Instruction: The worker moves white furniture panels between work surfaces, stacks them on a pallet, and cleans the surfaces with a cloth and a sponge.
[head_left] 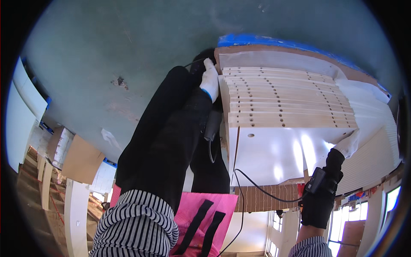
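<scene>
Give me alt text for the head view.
Two white-gloved hands grip a stack of pale drilled panels: the left hand at its left edge, the right hand at its lower right corner. Below lie a grey-green floor and a pink bag.

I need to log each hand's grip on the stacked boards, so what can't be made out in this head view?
- Left hand: white-gloved, at the left edge of the stacked boards; its fingertips are hidden behind the dark trouser leg.
- Right hand: at the white panel corner; palm side hidden.
- Lower boards: covered by those on top.
- Wrist device: too small for detail.
</scene>
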Motion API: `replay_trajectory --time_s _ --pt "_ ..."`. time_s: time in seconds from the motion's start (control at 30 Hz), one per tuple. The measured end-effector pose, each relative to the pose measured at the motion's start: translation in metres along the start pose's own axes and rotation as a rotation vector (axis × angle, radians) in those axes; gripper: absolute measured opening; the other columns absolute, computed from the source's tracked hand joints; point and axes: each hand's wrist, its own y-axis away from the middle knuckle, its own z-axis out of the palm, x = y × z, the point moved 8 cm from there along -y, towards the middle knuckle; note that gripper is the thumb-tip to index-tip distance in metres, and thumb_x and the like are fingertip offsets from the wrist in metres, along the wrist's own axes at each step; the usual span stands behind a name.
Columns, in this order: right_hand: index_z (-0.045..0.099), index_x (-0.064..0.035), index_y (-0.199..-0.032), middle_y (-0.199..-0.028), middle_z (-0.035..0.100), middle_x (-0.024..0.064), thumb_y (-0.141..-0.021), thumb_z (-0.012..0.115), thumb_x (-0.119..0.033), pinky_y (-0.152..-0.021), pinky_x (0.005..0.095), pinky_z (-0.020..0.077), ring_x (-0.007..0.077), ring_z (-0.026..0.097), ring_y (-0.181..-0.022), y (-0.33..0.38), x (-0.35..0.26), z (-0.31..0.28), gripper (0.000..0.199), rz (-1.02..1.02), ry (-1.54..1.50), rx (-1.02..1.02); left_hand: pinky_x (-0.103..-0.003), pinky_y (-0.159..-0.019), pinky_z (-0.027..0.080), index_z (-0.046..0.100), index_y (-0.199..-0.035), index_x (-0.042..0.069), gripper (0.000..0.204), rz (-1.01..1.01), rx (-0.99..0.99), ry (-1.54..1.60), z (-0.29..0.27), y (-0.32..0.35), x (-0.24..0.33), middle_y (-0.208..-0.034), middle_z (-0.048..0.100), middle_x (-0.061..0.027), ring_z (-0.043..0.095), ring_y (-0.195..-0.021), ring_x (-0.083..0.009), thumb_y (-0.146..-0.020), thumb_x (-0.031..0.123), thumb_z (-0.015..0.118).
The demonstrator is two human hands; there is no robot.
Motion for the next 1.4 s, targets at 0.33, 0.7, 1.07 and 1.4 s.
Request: replay_trajectory --time_s 0.33,0.7,1.07,1.4 --pt "0.061 0.0064 -0.11 -0.1 0.063 0.0105 -0.096 0.045 -0.037 -0.078 0.0286 0.0459 0.0159 0.056 -0.087 0.0 -0.002 -0.002 0.048 -0.096 -0.174 0.082 -0.036 -0.08 0.047 0.053 -0.112 0.001 0.041 0.692 0.092 -0.497 0.001 0.007 0.032 -0.104 0.064 -0.0135 0.061 -0.09 -0.0237 -0.096 0.036 0.038" --pt "0.053 0.0054 -0.12 -0.11 0.061 0.0147 -0.097 0.044 -0.024 -0.084 0.0296 0.0487 0.0193 0.06 -0.097 -0.016 0.017 0.0 0.039 -0.002 -0.454 -0.099 -0.04 -0.079 0.048 0.049 -0.113 0.005 0.029 0.687 0.149 -0.556 0.009 0.008 0.034 -0.101 0.063 -0.0186 0.063 -0.093 -0.0323 -0.094 0.026 0.043" --pt "0.065 0.0016 -0.093 -0.075 0.062 0.0061 -0.096 0.046 -0.034 -0.061 0.028 0.0431 0.012 0.053 -0.066 0.004 -0.01 0.005 0.041 -0.238 -0.173 -0.088 -0.04 -0.086 0.046 0.05 -0.12 0.004 0.056 0.772 0.148 -0.823 -0.008 -0.01 0.044 -0.11 0.062 -0.0205 0.059 -0.102 -0.0357 -0.084 0.047 0.056" --pt "0.067 0.0016 -0.092 -0.076 0.065 0.0082 -0.091 0.05 -0.043 -0.064 0.0306 0.0465 0.0154 0.059 -0.069 0.011 -0.022 -0.004 0.048 -0.055 -0.174 -0.112 -0.047 -0.113 0.005 0.022 -0.147 0.007 0.073 0.147 -0.185 0.032 -0.03 0.151 0.005 -0.154 0.015 -0.0141 0.009 -0.143 -0.0294 -0.094 0.057 0.026"
